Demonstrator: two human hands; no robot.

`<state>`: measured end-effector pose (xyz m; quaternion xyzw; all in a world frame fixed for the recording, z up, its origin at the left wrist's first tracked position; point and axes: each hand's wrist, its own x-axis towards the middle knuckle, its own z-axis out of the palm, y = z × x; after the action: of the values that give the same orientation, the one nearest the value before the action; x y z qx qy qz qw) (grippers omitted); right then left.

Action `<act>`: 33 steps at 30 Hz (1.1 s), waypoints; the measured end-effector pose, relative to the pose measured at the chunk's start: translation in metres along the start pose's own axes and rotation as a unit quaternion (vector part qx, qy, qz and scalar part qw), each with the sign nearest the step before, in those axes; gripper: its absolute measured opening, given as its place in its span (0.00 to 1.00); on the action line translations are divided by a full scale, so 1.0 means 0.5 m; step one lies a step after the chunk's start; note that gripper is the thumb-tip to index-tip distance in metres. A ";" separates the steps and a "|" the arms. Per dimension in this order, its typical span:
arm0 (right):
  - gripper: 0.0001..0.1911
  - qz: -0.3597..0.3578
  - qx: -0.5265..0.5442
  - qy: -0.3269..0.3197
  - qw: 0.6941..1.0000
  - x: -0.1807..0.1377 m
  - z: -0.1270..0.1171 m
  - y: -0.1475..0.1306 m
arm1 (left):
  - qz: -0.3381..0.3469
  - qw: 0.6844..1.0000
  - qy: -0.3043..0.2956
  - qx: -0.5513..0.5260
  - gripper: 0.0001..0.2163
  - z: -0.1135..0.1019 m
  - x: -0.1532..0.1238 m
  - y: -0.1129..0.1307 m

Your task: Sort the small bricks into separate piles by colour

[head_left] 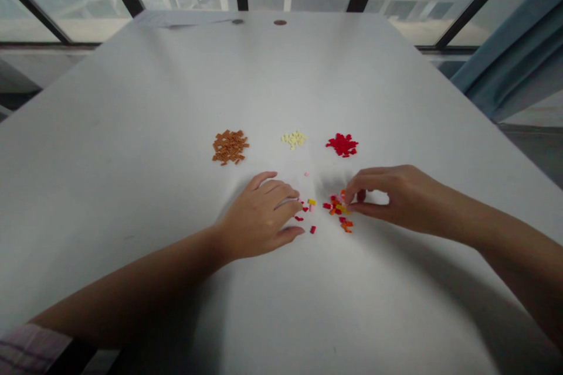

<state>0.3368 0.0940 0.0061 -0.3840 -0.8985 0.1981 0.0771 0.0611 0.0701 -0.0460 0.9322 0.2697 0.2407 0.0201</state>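
Observation:
My left hand (266, 214) rests palm down with its fingers apart, holding nothing visible. Its fingertips reach a loose scatter of tiny building bricks, among them a yellow brick (312, 202) and a red brick (312, 229). Across from it, my right hand (387, 193) has thumb and fingers brought together at the right edge of a mixed pile of tiny bricks (335, 205) in red, orange, yellow and pink. Whatever sits between those fingertips is too small to make out. An orange brick (347, 226) lies just below the pile.
Beyond my hands lie three sorted piles: brown bricks (230, 147), pale yellow pieces (294, 139) and red bricks (342, 145). A single pink piece (307, 174) sits between. The white table (281, 76) reaches toward windows; a blue curtain (514, 47) hangs at right.

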 end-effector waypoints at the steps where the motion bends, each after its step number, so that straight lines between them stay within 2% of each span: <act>1: 0.08 -0.008 0.003 -0.008 1.000 -0.003 0.005 -0.011 | -0.001 1.000 -0.002 0.001 0.11 -0.001 0.000 0.001; 9: 0.08 -0.029 0.023 -0.048 0.998 -0.006 0.022 -0.049 | 0.001 1.000 0.002 0.007 0.11 -0.003 0.000 0.007; 15: 0.07 -0.021 0.004 -0.023 1.000 -0.008 0.026 -0.045 | -0.005 1.000 -0.007 0.004 0.11 -0.003 0.001 0.004; 19: 0.08 0.013 -0.001 0.037 0.999 0.003 0.011 -0.013 | -0.006 1.000 -0.011 0.008 0.11 -0.003 -0.001 0.005; 23: 0.06 0.101 -0.019 0.124 0.987 0.038 -0.001 0.042 | 0.003 1.000 0.006 0.006 0.10 -0.001 -0.002 0.006; 27: 0.07 0.189 -0.025 0.172 0.966 0.073 0.002 0.089 | 0.003 1.000 0.006 0.005 0.11 -0.001 -0.002 0.005; 30: 0.08 0.203 -0.054 0.190 0.959 0.078 0.004 0.104 | -0.003 1.000 0.000 0.005 0.11 -0.002 -0.002 0.003; 33: 0.09 0.174 -0.083 0.214 0.958 0.059 0.002 0.089 | 0.001 1.000 0.003 -0.002 0.11 -0.001 -0.001 0.001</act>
<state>0.3454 0.1430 -0.0138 -0.5726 -0.7938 0.0461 0.1999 0.0605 0.0693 -0.0456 0.9315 0.2685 0.2446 0.0213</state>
